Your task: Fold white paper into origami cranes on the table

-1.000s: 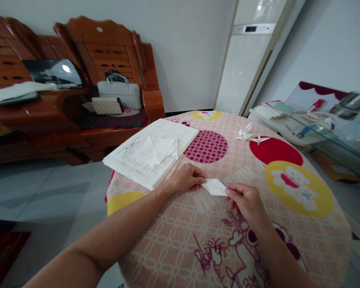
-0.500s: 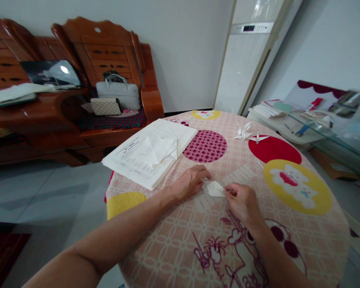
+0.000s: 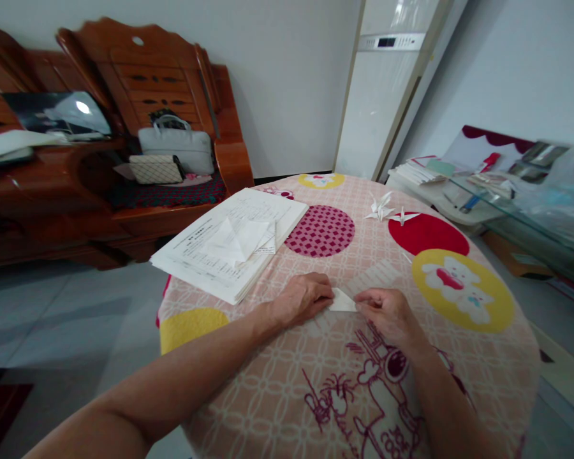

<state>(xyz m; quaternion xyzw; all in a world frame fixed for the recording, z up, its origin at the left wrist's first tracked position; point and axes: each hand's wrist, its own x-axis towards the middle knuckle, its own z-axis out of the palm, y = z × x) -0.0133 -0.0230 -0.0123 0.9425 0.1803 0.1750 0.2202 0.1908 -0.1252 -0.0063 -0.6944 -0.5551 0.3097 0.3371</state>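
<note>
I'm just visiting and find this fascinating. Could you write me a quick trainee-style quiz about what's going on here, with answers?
1. Multiple choice: what lies between the fingertips of the left hand and the right hand?
A) a red pen
B) a small folded white paper
C) a drinking glass
2. True or false: the grey handbag rests on the wooden chair.
3. Fill in: seen from the person's place, the stack of printed sheets lies toward the ____ side of the round table.

Key: 1. B; 2. True; 3. left.
</note>
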